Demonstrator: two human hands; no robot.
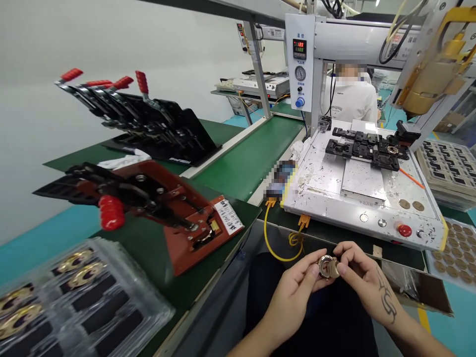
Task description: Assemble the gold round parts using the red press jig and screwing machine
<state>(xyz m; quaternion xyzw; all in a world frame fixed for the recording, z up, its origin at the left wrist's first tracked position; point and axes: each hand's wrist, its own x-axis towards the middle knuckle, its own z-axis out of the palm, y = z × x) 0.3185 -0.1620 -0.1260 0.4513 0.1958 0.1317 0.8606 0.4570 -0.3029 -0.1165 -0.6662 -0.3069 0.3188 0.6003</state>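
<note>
A small shiny silver metal ring with a dull gold plate is held low in front of the person's lap, just short of the bench edge (from where I stand it is too small to see how the two pieces join). The left hand comes up from below with the wrist bent. Its thumb and forefinger tips pinch the ring's left side and the other fingers curl loosely under. The right hand has its back turned up, with a dark tattoo running along the wrist. Its thumb and forefinger close on the piece's right side, so both hands grip it together. Beyond them lies a white painted metal machine bed, scuffed and speckled, carrying a blocky black jig. A glossy yellow cable loops down from its front edge. To the left, on the matte green bench mat, stands a rust-red steel toggle clamp fixture with a ribbed red rubber handle. Nearest on that side is a clear, wrinkled plastic blister tray holding gold curved parts. At the far right is a tray of round bronze discs. A co-worker in a white top is behind the machine.
</note>
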